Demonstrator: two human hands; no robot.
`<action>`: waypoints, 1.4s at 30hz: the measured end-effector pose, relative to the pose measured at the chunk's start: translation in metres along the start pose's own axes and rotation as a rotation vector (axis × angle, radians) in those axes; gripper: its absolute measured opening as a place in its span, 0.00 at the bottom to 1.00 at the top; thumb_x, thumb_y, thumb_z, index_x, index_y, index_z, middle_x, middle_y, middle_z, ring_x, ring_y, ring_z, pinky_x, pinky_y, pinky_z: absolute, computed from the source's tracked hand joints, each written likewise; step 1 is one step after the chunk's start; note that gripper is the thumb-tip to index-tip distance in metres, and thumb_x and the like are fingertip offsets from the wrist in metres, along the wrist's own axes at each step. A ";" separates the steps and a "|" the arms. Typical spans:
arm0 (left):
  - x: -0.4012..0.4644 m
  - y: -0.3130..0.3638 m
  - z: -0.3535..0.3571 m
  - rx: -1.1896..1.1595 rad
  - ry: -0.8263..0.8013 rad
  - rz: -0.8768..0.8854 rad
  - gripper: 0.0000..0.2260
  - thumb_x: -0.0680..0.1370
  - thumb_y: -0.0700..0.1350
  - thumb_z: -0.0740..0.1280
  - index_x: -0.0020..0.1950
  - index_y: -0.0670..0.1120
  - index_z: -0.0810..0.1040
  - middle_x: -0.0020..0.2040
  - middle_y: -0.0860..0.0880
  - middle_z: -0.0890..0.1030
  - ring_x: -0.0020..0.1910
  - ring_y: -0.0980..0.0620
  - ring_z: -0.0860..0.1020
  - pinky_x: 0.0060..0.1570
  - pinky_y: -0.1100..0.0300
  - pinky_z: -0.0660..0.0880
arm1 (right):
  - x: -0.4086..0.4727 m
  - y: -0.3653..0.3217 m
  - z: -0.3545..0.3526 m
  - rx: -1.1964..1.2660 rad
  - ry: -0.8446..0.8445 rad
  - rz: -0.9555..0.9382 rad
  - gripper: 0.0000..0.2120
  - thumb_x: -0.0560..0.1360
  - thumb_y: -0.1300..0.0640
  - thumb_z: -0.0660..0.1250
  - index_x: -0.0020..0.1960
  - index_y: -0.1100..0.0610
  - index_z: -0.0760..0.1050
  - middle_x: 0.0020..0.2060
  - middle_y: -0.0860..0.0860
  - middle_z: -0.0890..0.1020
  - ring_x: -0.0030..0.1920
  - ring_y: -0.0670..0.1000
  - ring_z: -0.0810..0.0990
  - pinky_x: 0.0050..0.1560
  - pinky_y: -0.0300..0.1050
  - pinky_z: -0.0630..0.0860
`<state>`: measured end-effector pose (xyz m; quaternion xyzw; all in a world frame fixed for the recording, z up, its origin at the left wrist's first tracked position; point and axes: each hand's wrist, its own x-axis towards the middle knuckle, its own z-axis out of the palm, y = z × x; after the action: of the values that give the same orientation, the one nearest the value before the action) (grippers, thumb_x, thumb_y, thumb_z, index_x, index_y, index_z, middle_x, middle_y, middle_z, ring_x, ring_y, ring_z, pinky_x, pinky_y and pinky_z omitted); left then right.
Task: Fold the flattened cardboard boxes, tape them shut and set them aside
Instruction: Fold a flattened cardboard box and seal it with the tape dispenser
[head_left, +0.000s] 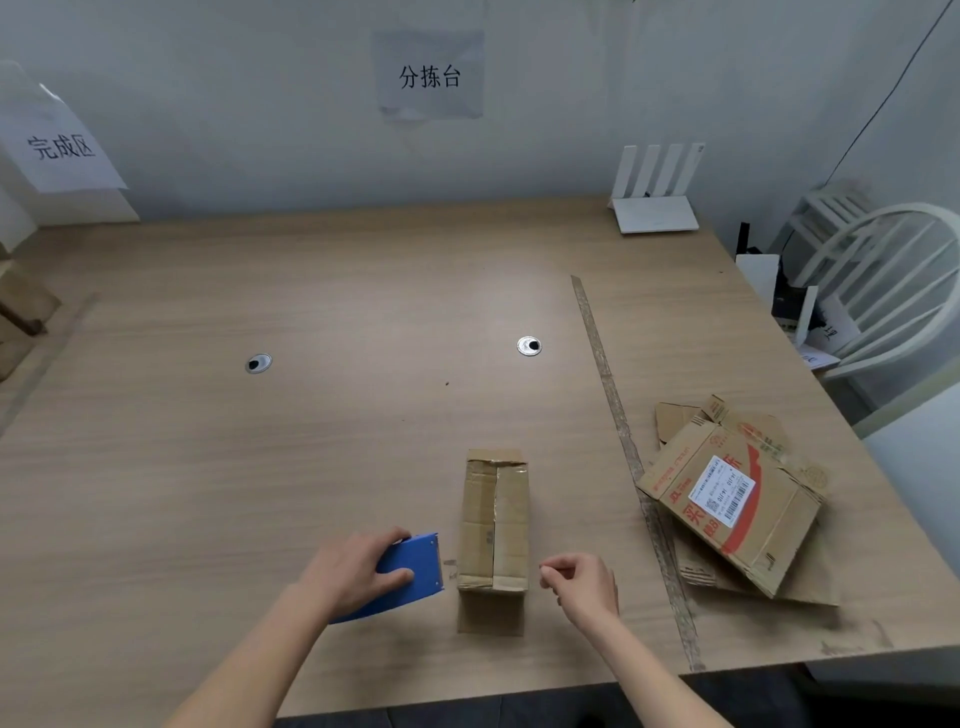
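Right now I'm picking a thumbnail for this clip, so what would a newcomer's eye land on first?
Probably the blue tape dispenser gripped in the left hand, near the table's front edge. Just right of it stands the small folded box, with the right hand loosely curled and empty on its other side. Farther right lies a pile of flattened boxes with red print and a white label.

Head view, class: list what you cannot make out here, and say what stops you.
- Tape roll: hidden by the blue tape dispenser body and the left hand.
- Seam on the folded box: clear tape, if any, cannot be told at this sharpness.
- Shipping label text on the flattened boxes: too small.
- Right hand: fingertips pinched; anything between them is too small.
- Cardboard at the left edge: cut off and blurred.
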<state>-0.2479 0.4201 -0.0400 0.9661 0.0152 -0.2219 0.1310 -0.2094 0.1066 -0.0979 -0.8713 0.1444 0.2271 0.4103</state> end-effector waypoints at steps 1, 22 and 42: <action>0.002 0.003 0.005 0.012 0.004 -0.005 0.24 0.75 0.65 0.61 0.70 0.62 0.68 0.59 0.54 0.80 0.51 0.51 0.79 0.41 0.57 0.70 | 0.000 0.001 0.005 -0.003 0.001 0.019 0.03 0.77 0.54 0.73 0.46 0.46 0.84 0.39 0.42 0.86 0.46 0.44 0.84 0.55 0.48 0.82; 0.001 0.011 0.037 -0.071 0.104 0.002 0.24 0.76 0.65 0.61 0.71 0.60 0.68 0.60 0.56 0.81 0.53 0.54 0.79 0.44 0.58 0.72 | -0.021 -0.035 0.074 -0.436 -0.062 -0.090 0.60 0.70 0.27 0.65 0.77 0.47 0.23 0.80 0.57 0.37 0.80 0.59 0.51 0.76 0.52 0.59; 0.009 0.000 0.052 -0.012 0.283 -0.130 0.24 0.81 0.58 0.61 0.76 0.60 0.62 0.50 0.53 0.79 0.47 0.48 0.79 0.40 0.55 0.71 | -0.012 -0.023 0.045 -0.426 -0.032 -0.173 0.59 0.65 0.28 0.65 0.75 0.37 0.23 0.80 0.56 0.47 0.78 0.60 0.58 0.73 0.54 0.65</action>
<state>-0.2616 0.4059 -0.0889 0.9839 0.0975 -0.0914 0.1186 -0.2223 0.1569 -0.1026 -0.9437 0.0117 0.2301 0.2372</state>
